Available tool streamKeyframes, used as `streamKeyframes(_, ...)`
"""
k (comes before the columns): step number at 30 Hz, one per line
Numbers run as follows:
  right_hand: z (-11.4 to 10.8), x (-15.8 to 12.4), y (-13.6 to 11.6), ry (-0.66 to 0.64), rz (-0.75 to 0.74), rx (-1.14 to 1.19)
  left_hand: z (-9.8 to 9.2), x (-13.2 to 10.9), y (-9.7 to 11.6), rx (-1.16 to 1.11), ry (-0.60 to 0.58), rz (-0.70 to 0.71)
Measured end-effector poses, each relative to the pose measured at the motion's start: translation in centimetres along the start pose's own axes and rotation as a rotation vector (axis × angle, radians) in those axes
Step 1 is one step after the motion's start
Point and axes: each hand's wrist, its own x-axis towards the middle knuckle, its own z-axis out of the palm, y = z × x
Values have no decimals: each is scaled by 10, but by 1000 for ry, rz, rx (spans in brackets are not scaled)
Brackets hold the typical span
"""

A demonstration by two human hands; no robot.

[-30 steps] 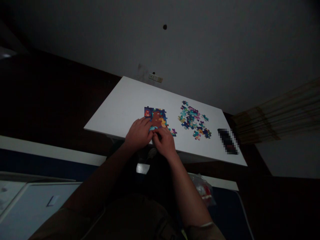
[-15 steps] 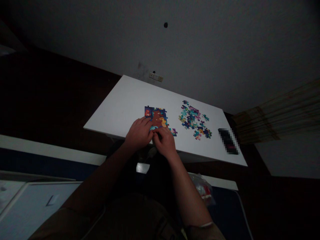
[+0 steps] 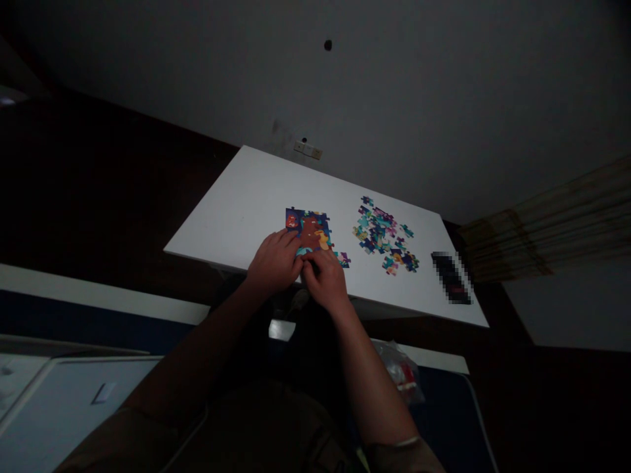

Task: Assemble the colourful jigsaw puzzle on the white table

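A partly joined jigsaw puzzle [image 3: 310, 233] with a brown figure on dark blue lies at the near side of the white table [image 3: 211, 223]. My left hand [image 3: 277, 261] rests over its lower left part, fingers stretched out flat and the thumb by the near edge. Close beside it, my right hand [image 3: 324, 276] has its fingers bent together at the puzzle's near edge, the tips meeting by the left thumb. Whatever sits between those right fingertips is hidden. Pink and teal puzzle pieces [image 3: 342, 259] stick out at the puzzle's lower right corner, past my right hand.
A heap of loose puzzle pieces [image 3: 382, 230] is spread to the right of the joined part. At the table's right end lies a dark, pixelated object [image 3: 451, 278]. Below the table edge, a clear plastic bag [image 3: 401, 373] rests on a dark blue seat. A wall stands behind the table.
Both hands stay nearly in place at the puzzle's near edge. The view has shifted very slightly.
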Motion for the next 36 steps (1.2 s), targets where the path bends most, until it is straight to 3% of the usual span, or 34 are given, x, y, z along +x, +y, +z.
streamKeyframes(36,2,1,1,-4,5,0,1,2,-1,37,-2,12)
